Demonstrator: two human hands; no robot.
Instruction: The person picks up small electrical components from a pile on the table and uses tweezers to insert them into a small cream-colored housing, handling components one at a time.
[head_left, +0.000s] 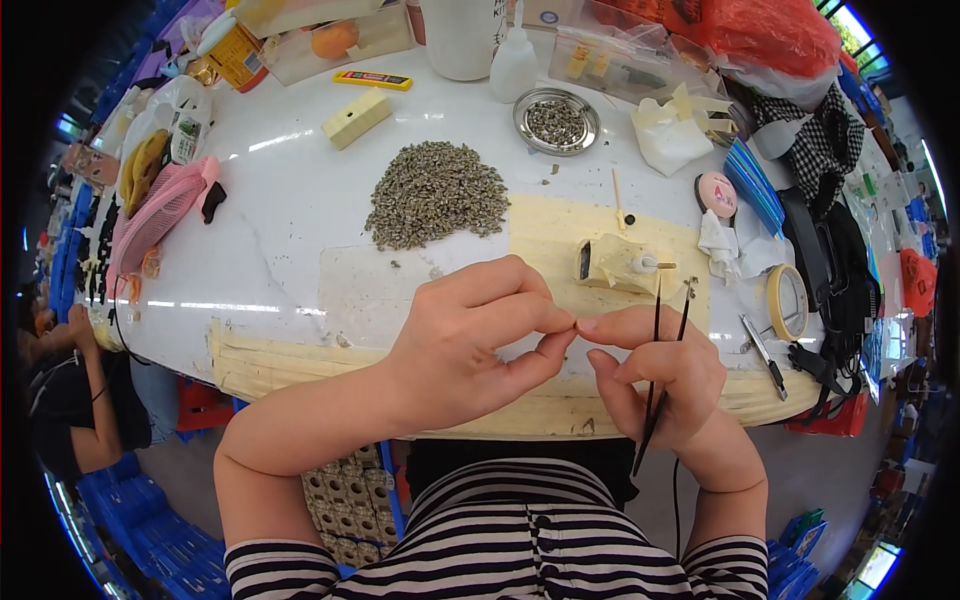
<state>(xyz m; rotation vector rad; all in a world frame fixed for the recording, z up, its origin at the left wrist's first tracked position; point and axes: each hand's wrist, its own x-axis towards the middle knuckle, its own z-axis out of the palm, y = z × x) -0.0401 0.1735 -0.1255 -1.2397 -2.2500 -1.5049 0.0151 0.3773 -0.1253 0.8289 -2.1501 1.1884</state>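
Observation:
My left hand (470,335) and my right hand (655,375) meet fingertip to fingertip above the near edge of the white table (280,200). The thumbs and forefingers pinch together at one spot; whatever lies between them is too small to see. My right hand also holds black tweezers (662,360), points up, against the palm. Just beyond the hands, a small yellowish taped block (615,262) sits on a yellow mat (560,230). A heap of small grey-brown pieces (435,192) lies farther back.
A round metal dish (556,121) of the same pieces, a white squeeze bottle (514,60), a yellow block (356,117), a tape roll (786,300) and a craft knife (764,355) lie around. A pink object (155,215) is left. Another person (70,390) sits at far left.

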